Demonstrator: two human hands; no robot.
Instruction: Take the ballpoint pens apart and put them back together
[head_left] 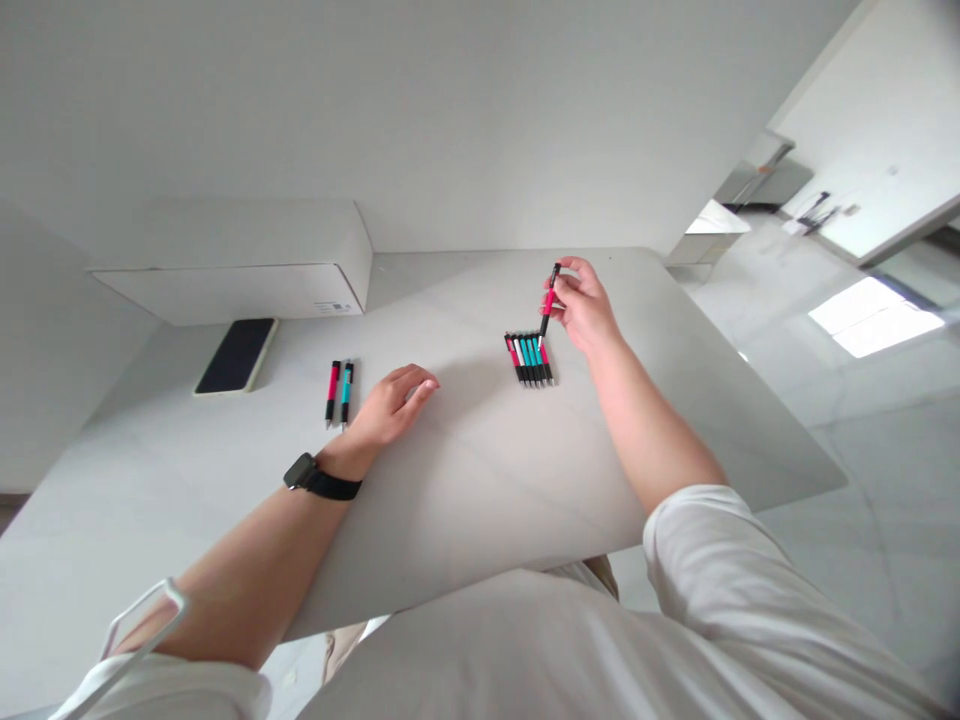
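My right hand (583,305) pinches a red and black pen (550,297) between thumb and fingers, holding it nearly upright with the metal tip down. Just below that tip, a row of several pens (531,362) lies side by side on the table, with red, white and teal barrels and black grips. My left hand (396,402) rests on the tabletop with nothing in it, thumb apart from the loosely bent fingers. To its left lie two more pens, a red one (332,395) and a teal one (346,395), parallel to each other.
A dark-screened phone (237,356) lies at the left, in front of a long white box (247,292) against the wall. The pale table (480,500) ends at a rounded right edge, with shiny floor beyond. A black watch (324,478) is on my left wrist.
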